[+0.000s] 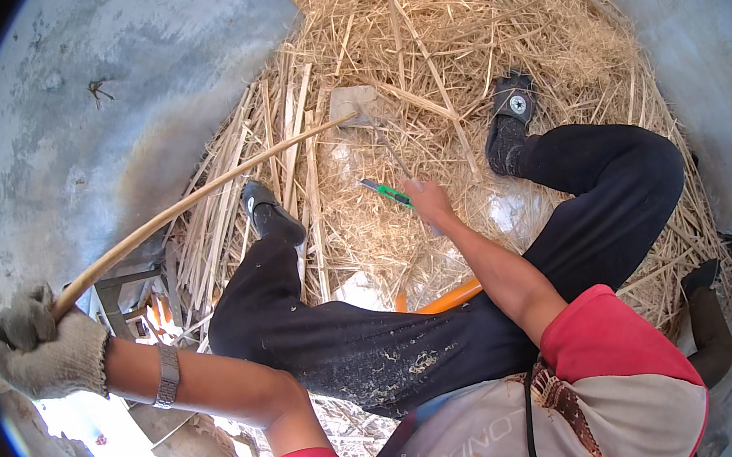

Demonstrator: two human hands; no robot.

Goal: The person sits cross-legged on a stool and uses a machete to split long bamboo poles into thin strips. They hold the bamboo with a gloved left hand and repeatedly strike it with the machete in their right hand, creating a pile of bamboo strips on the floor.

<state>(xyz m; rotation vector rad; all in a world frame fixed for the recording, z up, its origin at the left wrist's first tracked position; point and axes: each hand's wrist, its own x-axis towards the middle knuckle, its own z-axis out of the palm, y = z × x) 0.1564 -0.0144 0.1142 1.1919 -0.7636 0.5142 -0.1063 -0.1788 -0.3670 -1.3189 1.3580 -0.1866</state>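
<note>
My left hand (pixel 31 343), in a grey knit work glove, is closed around the near end of a long, slender wooden stick (pixel 199 193). The stick slants up to the right, and its far tip reaches a flat grey block (pixel 354 105) on the straw. Bare and closed, my right hand (pixel 429 203) grips a green utility knife (pixel 394 195) with its blade out, pointing left. A thin strip (pixel 394 153) runs from beside the block down to the right hand. Whether the fingers also hold this strip I cannot tell.
Straw and split strips (pixel 496 24) cover the floor, with longer slats (pixel 284 138) at the left. My outstretched legs (pixel 335 349) frame the work area. Beneath them shows an orange bar (pixel 451 297). Grey walls (pixel 101 123) curve around. A dark-covered limb (pixel 708 316) shows at the right.
</note>
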